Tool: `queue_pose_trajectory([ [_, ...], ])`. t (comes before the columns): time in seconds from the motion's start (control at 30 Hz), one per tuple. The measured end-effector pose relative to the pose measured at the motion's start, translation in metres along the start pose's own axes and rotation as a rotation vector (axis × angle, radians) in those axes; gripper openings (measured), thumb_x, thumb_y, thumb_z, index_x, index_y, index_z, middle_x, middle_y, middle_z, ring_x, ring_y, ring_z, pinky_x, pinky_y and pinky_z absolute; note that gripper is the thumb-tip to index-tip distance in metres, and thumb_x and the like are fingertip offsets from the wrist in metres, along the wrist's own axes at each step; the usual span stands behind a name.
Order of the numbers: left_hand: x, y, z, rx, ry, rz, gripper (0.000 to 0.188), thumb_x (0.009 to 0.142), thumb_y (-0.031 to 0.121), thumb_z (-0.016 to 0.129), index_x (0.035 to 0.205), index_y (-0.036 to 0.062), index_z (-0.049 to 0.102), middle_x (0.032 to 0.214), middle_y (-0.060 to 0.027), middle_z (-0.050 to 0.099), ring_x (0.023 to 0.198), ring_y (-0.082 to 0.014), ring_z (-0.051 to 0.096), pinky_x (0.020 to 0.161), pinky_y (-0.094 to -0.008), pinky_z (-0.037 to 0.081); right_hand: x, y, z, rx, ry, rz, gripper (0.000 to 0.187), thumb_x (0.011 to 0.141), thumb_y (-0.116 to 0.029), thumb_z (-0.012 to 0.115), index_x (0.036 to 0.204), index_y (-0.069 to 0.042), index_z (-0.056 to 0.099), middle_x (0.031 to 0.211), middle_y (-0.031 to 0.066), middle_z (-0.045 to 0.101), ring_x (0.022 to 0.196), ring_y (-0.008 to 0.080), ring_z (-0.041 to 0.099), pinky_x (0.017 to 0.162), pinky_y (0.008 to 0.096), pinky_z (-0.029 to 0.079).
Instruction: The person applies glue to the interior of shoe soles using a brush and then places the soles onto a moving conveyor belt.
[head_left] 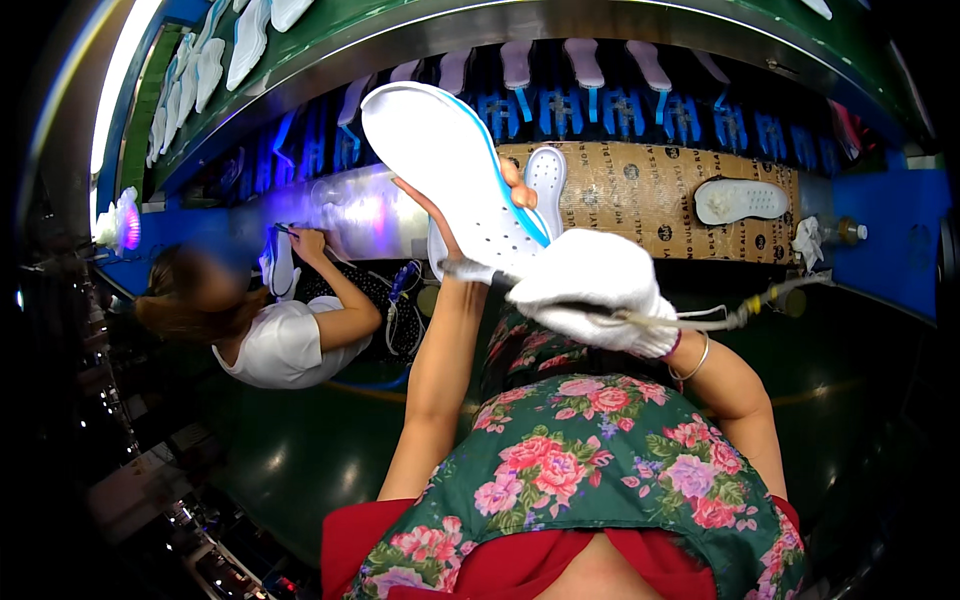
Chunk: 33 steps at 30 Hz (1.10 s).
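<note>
Sole [430, 140], white with a blue edge band and small perforations, is being supported in the air above the work surface, its broad end pointing up and to the left. The left hand [447, 235], bare, is grasping it: the thumb is lying at the left side and the fingertips [517, 185] are curling over the right edge. The right hand [590, 290], gloved in white, is closing around a slim tool [468, 270] with a greyish tip. The tip is pointing left near the lower end of the piece; whether it is touching cannot be determined. A pale cord [700, 323] is extending rightward from beside the glove.

A second sole [545, 175] is lying just behind the fingertips. A third sole [742, 201] is resting farther right on printed cardboard [625, 215]. Purplish pieces [583, 65] are lining the blue fixtures [560, 112] behind. At left, a co-worker [290, 340] is sitting near another white piece [280, 270].
</note>
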<state>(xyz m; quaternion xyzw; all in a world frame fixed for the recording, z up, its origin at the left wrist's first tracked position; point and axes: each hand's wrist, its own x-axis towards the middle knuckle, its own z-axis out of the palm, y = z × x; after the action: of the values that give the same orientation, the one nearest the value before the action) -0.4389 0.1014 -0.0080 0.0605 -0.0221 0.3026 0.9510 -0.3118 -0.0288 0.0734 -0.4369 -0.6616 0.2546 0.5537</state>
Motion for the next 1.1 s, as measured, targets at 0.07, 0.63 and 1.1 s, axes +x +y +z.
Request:
queue_pose_trajectory([
  [0.07, 0.010, 0.005, -0.005, 0.022, -0.141, -0.044, 0.117, 0.064, 0.097, 0.037, 0.108, -0.0101, 0.054, 0.091, -0.0250, 0.062, 0.090, -0.0352, 0.062, 0.073, -0.0448, 0.057, -0.001, 0.004, 0.001, -0.202, 0.122, -0.025, 0.027, 0.071, -0.005, 0.079, 0.097, -0.012, 0.073, 0.095, 0.0079, 0.072, 0.080, 0.0240, 0.069, 0.069, 0.0327, 0.054],
  [0.63, 0.024, 0.035, -0.006, 0.246, 0.023, -0.300, 0.104, 0.077, 0.090, 0.023, 0.138, 0.0087, 0.045, 0.094, -0.0251, 0.064, 0.068, -0.0361, 0.068, 0.056, -0.0428, 0.059, -0.003, 0.004, 0.003, -0.046, -0.037, 0.019, 0.026, 0.073, -0.005, 0.077, 0.097, -0.011, 0.072, 0.095, 0.0081, 0.072, 0.080, 0.0249, 0.068, 0.068, 0.0333, 0.054],
  [1.1, 0.042, 0.038, -0.008, 0.818, 0.139, -0.553, 0.092, 0.080, 0.077, 0.045, 0.137, 0.0053, 0.048, 0.101, -0.0258, 0.065, 0.079, -0.0373, 0.070, 0.063, -0.0439, 0.061, -0.003, 0.010, 0.006, -0.260, -0.155, -0.007, 0.025, 0.072, -0.004, 0.076, 0.095, -0.013, 0.070, 0.090, 0.0049, 0.070, 0.079, 0.0262, 0.067, 0.068, 0.0353, 0.054],
])
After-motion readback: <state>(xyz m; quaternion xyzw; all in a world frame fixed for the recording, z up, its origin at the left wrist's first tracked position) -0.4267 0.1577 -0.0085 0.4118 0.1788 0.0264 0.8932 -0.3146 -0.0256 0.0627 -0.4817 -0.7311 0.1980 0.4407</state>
